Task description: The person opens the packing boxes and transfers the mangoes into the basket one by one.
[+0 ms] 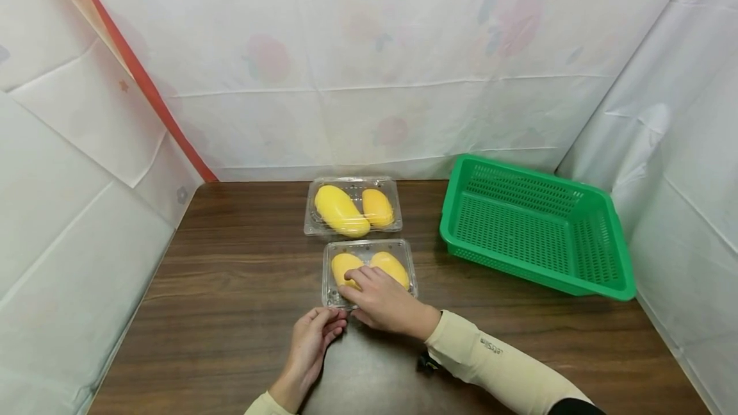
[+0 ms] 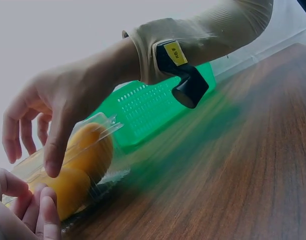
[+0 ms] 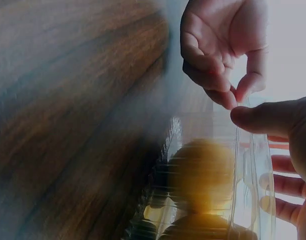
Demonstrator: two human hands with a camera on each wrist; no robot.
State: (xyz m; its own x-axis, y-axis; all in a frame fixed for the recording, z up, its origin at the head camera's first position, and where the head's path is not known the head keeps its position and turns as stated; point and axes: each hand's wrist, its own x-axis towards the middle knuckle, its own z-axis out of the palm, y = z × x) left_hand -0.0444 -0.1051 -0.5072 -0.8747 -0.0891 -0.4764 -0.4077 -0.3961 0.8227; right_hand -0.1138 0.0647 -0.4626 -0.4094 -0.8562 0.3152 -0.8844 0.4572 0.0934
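Observation:
A clear plastic clamshell box (image 1: 360, 248) with two yellow mangoes inside, the left mango (image 1: 344, 264) and the right mango (image 1: 392, 268), lies on the table before both hands. At its near edge, my left hand (image 1: 311, 341) pinches the rim between thumb and fingertips, as the right wrist view shows. My right hand (image 1: 385, 300) reaches over the lid with loosely bent, spread fingers. Its thumb (image 3: 263, 116) touches the near rim beside the left fingertips. In the left wrist view, the same mangoes (image 2: 90, 150) show through the plastic; the right hand hides part of the lid.
Behind stands a second clear box (image 1: 311, 228) holding a long yellow mango (image 1: 339, 209) and a smaller one (image 1: 377, 207). A green plastic basket (image 1: 455, 248) sits at the right. Patterned white sheets (image 1: 369, 114) enclose the brown wooden table (image 1: 230, 287).

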